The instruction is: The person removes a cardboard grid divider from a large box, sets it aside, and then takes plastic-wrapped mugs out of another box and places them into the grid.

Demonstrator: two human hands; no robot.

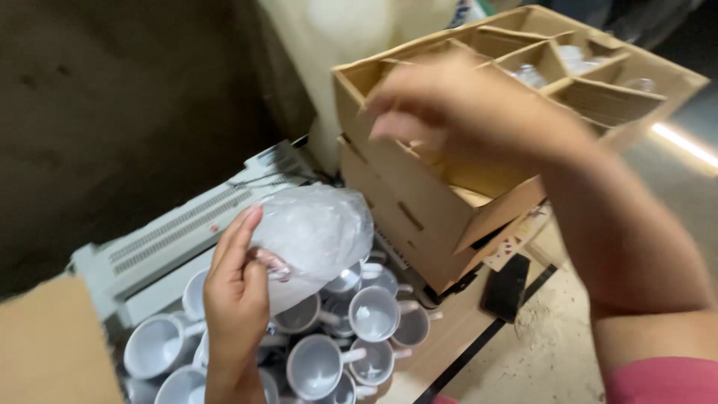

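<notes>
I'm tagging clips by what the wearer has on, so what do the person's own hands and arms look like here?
Both hands are bare, with no gloves. The left hand shows no ring, watch or band, and its forearm is uncovered. The right hand is motion-blurred, so small details cannot be made out; its forearm is bare too. A pink sleeve covers the right upper arm at the bottom edge.
</notes>
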